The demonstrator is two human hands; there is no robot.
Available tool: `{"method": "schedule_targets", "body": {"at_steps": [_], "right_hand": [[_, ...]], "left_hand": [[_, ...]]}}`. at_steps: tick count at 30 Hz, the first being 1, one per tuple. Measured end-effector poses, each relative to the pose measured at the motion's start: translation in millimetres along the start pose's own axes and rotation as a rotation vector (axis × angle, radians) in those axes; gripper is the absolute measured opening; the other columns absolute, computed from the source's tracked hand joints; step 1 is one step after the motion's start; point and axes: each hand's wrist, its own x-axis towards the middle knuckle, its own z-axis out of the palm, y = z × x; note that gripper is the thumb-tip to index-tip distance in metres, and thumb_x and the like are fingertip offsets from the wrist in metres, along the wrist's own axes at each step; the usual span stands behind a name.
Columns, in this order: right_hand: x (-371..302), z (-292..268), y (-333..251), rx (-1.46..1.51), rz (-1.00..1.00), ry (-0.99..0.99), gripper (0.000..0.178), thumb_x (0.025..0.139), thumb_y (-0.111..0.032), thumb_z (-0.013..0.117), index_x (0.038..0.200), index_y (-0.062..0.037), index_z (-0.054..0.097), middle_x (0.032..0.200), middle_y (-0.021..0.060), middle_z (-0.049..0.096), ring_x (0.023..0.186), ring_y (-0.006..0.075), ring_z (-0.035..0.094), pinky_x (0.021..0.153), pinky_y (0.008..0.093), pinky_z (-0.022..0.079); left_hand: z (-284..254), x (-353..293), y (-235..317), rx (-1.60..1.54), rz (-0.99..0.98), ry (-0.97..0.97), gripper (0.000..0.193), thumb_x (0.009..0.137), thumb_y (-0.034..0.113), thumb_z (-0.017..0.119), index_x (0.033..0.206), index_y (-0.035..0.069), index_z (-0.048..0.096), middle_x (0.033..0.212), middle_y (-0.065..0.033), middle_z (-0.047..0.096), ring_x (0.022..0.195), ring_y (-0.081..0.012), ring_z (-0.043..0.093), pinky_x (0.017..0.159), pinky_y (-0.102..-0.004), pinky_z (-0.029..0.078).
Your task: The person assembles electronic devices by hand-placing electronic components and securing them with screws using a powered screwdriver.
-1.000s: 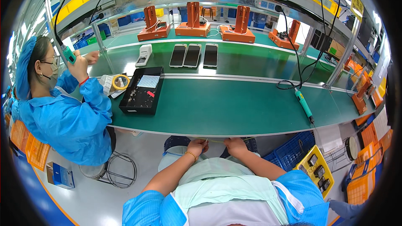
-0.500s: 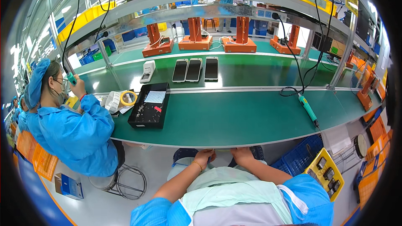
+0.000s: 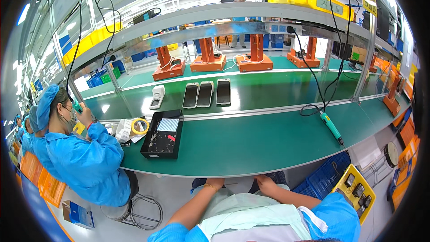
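Observation:
My left hand (image 3: 216, 182), with a beaded bracelet (image 3: 211, 187) at its wrist, is low at the front edge of the green bench (image 3: 242, 145). My right hand (image 3: 265, 183) is a short way to its right, by the same edge. The bench edge hides the fingers of both hands. A faint thin line shows in the gap between them, too small to name. On the bench, the nearest thing is a black tray (image 3: 149, 149) holding small loose parts, a pale sheet (image 3: 168, 124) and a red piece (image 3: 171, 138).
Three phones (image 3: 205, 94) and a white device (image 3: 157, 97) lie on the strip behind. An electric screwdriver (image 3: 331, 127) rests at right on its cable. A co-worker in blue (image 3: 83, 152) sits at left. A yellow bin (image 3: 354, 188) with dark parts stands lower right.
The view has tilted up, so the bench and its things appear lower. My hands now sit further under the bench edge, with less of the fingers showing.

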Motion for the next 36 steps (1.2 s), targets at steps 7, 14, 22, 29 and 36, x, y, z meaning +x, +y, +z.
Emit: {"method": "schedule_targets", "body": {"at_steps": [7, 14, 22, 29, 36], "right_hand": [[-24, -85, -20, 0.362, 0.366, -0.367, 0.03, 0.082, 0.004, 0.048, 0.108, -0.0009, 0.063, 0.088, 0.0138, 0.067, 0.078, 0.0197, 0.067, 0.07, 0.0313, 0.054], [-18, -186, -81, 0.628, 0.343, -0.309, 0.006, 0.09, 0.0, 0.057, 0.093, 0.0006, 0.052, 0.089, 0.0099, 0.065, 0.086, 0.0202, 0.069, 0.074, 0.0302, 0.057], [91, -144, -132, 0.441, -0.147, 0.146, 0.014, 0.088, -0.009, 0.061, 0.1, -0.0028, 0.056, 0.084, 0.0085, 0.062, 0.071, 0.0189, 0.066, 0.063, 0.0298, 0.053], [117, -129, -110, -0.177, -0.426, 0.623, 0.055, 0.073, -0.009, 0.065, 0.127, -0.0175, 0.06, 0.067, -0.0012, 0.058, 0.054, 0.017, 0.058, 0.05, 0.0275, 0.047], [115, -129, -90, -0.256, -0.352, 0.74, 0.068, 0.069, -0.009, 0.068, 0.135, -0.0207, 0.054, 0.06, -0.0029, 0.057, 0.051, 0.0155, 0.056, 0.048, 0.0265, 0.045]], "left_hand": [[-55, -32, -8, 0.033, -0.416, -0.256, 0.044, 0.088, 0.037, 0.055, 0.125, 0.012, 0.057, 0.126, -0.0169, 0.057, 0.115, -0.0362, 0.054, 0.095, -0.0487, 0.044], [-195, -44, 13, -0.432, -0.001, -0.915, 0.058, 0.095, 0.039, 0.051, 0.141, 0.006, 0.04, 0.133, -0.0181, 0.053, 0.122, -0.0292, 0.052, 0.101, -0.0387, 0.042], [-220, 53, 97, -1.372, -0.061, -0.613, 0.04, 0.1, 0.02, 0.048, 0.134, 0.0, 0.044, 0.125, -0.0146, 0.056, 0.115, -0.0263, 0.057, 0.093, -0.0411, 0.05], [-178, 118, 104, -1.706, -0.303, -0.741, 0.03, 0.095, 0.021, 0.056, 0.118, 0.003, 0.054, 0.111, -0.0065, 0.062, 0.103, -0.0214, 0.061, 0.086, -0.0415, 0.053], [-160, 149, 106, -1.731, -0.385, -0.835, 0.025, 0.089, 0.02, 0.065, 0.107, 0.004, 0.061, 0.099, -0.0054, 0.065, 0.089, -0.0177, 0.064, 0.077, -0.0328, 0.053]]}}
